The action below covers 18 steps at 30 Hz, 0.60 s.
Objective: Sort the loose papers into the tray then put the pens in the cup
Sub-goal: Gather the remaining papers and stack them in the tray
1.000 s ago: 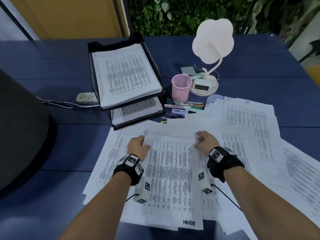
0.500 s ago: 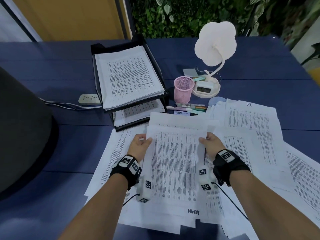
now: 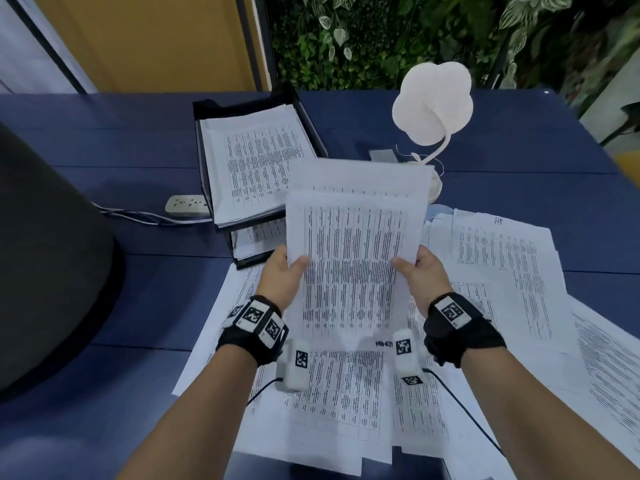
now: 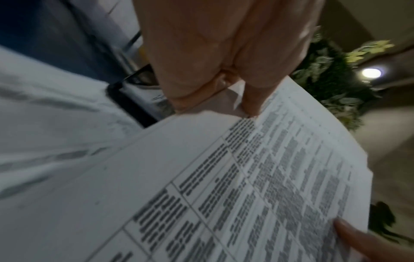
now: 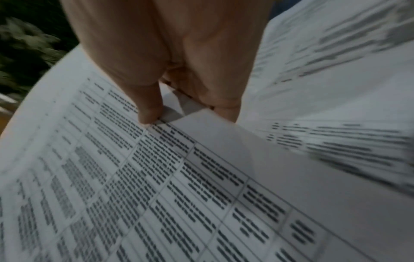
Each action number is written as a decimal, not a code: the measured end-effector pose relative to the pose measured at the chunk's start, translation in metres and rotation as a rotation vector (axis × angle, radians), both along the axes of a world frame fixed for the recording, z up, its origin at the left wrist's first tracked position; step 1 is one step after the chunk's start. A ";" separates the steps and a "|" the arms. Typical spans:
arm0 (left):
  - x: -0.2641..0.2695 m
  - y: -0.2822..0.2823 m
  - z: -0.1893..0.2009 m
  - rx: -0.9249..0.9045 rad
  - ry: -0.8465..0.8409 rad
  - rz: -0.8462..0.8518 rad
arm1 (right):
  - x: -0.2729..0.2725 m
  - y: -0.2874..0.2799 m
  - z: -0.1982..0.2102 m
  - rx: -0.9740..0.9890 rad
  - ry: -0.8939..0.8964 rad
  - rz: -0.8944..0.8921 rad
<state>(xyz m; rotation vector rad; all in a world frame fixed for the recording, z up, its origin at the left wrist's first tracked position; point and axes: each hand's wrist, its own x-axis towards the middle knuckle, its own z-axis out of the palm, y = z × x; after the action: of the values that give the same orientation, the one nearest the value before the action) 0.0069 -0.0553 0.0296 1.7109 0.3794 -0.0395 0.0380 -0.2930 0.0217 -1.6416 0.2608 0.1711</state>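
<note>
A bundle of printed sheets [image 3: 353, 258] is lifted off the desk and tilted up toward me. My left hand [image 3: 282, 271] pinches its left edge, thumb on top, and my right hand [image 3: 420, 271] pinches its right edge the same way. The wrist views show the bundle [image 4: 235, 177] [image 5: 156, 177] with a thumb pressed on the print and fingers beneath. The black two-tier tray [image 3: 204, 140], holding stacked paper, stands just behind and left of the bundle. More loose papers [image 3: 512, 271] lie spread under and right of my hands. The bundle hides the cup and pens.
A white flower-shaped lamp [image 3: 433, 102] stands behind the bundle. Left of the tray a white power strip [image 3: 185, 205] lies with its cable. A large dark rounded object [image 3: 45, 251] fills the left side. The blue desk [image 3: 104, 140] ends at a plant wall.
Both hands gripped the top sheets that lay flat on the pile, lifted them off the desk and carried them forward toward the tray; they now cover the pink cup and the pens.
</note>
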 end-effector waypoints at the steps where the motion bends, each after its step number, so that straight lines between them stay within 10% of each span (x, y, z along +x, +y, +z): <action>1: 0.003 -0.001 0.006 0.029 -0.036 0.022 | 0.002 0.003 0.007 0.002 -0.050 -0.011; 9: 0.003 -0.013 0.045 -0.023 -0.261 0.168 | 0.012 0.022 0.044 -0.021 -0.304 -0.021; 18: -0.003 -0.009 0.019 0.014 0.015 0.098 | 0.003 0.012 0.002 -0.445 0.166 0.285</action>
<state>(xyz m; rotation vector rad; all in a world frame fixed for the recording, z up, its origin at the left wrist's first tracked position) 0.0041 -0.0642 0.0490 1.7046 0.4756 0.0221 0.0413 -0.2811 0.0235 -2.1075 0.1980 0.4954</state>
